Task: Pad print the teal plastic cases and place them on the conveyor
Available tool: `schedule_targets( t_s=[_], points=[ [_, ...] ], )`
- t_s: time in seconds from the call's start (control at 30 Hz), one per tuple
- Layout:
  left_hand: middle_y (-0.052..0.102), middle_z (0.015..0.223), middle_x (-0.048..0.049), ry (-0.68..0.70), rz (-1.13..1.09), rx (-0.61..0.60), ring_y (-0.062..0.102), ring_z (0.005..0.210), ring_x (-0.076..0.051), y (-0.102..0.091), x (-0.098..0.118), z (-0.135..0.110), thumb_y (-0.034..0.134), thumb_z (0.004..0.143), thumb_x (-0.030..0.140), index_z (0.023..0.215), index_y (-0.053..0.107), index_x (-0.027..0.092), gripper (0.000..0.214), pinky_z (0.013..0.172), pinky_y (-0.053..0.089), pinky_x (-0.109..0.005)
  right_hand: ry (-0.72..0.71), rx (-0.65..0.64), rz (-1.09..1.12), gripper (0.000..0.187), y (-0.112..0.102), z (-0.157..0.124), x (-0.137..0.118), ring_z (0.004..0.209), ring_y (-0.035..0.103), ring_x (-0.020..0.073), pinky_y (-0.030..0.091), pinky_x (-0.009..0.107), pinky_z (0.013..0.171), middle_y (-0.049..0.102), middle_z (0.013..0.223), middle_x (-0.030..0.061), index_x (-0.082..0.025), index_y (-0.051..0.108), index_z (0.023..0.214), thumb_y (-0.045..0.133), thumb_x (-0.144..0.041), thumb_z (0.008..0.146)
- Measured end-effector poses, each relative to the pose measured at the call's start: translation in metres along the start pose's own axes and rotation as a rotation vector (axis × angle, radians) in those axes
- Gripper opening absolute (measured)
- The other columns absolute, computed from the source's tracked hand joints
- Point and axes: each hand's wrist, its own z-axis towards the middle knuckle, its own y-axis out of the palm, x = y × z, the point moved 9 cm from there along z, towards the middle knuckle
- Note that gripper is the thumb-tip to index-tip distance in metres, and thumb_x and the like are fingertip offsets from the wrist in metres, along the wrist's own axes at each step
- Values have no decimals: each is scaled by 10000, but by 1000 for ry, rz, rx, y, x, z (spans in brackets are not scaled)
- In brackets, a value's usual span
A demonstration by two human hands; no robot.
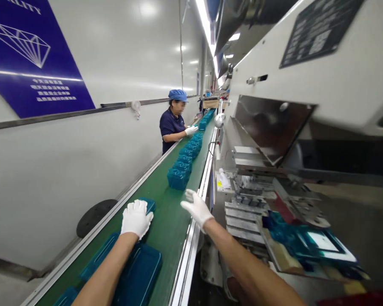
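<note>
Head view. Left hand, gloved in white, low and left of the middle of the frame, palm down, fingers close together, lying on a teal plastic box. A firm hold or only a light touch: no way to tell. Right hand, also gloved in white, near the middle of the frame, fingers spread open, holding nothing, just above the metal rail along the belt's edge.

Under the left arm, a dark blue tray on a green conveyor belt. Farther up the belt, a long row of teal boxes, reaching toward the top middle of the frame. Beside that row, a co-worker with a blue cap, one gloved hand close to the boxes. On the right, a big metal machine with stacked plates, and a blurry teal piece at its edge. Upper left, a blue sign with a diamond on it.

Possible trouble: a box sliding off the belt after a bump from the left arm, a loose hold letting the box slip away, or the open right hand knocking the rail or the machine's plates.
</note>
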Motion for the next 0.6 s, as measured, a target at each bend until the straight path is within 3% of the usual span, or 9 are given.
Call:
schedule_targets(
  t_s=[0.07, 0.13, 0.23, 0.3, 0.37, 0.47, 0.53, 0.6],
  points=[
    [720, 1160, -126, 32, -32, 2, 673, 1064, -277, -7, -2, 6, 464, 954, 369, 1203, 593, 156, 352, 902, 512, -361, -6, -90, 44, 353, -33, -64, -5, 1096, 743, 211, 590, 344, 993, 788, 1138, 49, -205, 716, 1171, 699, -157, 822],
    [736, 924, -15, 43, -74, -58, 689, 828, -216, -11, -8, 12, 558, 866, 427, 1173, 560, 207, 377, 763, 509, -294, -80, -145, -4, 167, -83, -130, -14, 986, 769, 230, 620, 358, 923, 805, 1032, 48, -235, 773, 1008, 675, -308, 894],
    [604, 600, 100, 31, -108, -147, 623, 600, -151, -20, -13, 21, 572, 790, 372, 918, 534, 232, 193, 664, 471, -236, -337, 215, -385, 174, -195, -218, -36, 959, 764, 216, 621, 333, 880, 798, 1042, 17, -321, 773, 1042, 626, -366, 962],
    [526, 513, 101, 7, -103, -143, 611, 570, -148, -37, -5, 20, 507, 817, 319, 785, 469, 216, 114, 649, 467, -237, -506, 449, -685, 242, -244, -260, -44, 1000, 751, 222, 612, 350, 900, 784, 1119, 22, -328, 722, 1188, 617, -335, 970],
    [520, 519, 94, 1, -95, -85, 620, 579, -162, -63, 20, 10, 471, 839, 285, 807, 491, 220, 75, 646, 479, -259, -593, 532, -970, 365, -257, -272, -38, 1076, 726, 253, 595, 406, 948, 755, 1219, 64, -266, 654, 1319, 595, -265, 959],
    [648, 672, 60, 112, -136, 27, 671, 649, -197, -105, 93, -24, 464, 872, 276, 1151, 581, 219, 308, 674, 526, -306, -662, 528, -1256, 440, -248, -246, -18, 1124, 703, 307, 576, 476, 959, 731, 1261, 146, -144, 654, 1306, 559, -102, 878],
    [748, 947, -15, 241, -162, 113, 726, 856, -236, -130, 155, -53, 496, 891, 283, 1315, 553, 223, 432, 809, 564, -356, -702, 524, -1253, 447, -247, -227, -12, 1112, 708, 322, 569, 489, 962, 744, 1220, 169, -122, 693, 1215, 563, -45, 794],
    [712, 1248, -73, 420, -171, 220, 689, 1131, -268, -149, 219, -85, 540, 881, 234, 1326, 570, 238, 446, 1004, 532, -384, -605, 541, -1054, 420, -270, -217, -10, 1090, 717, 308, 574, 469, 962, 755, 1181, 151, -145, 698, 1184, 609, -104, 775]
  ],
)
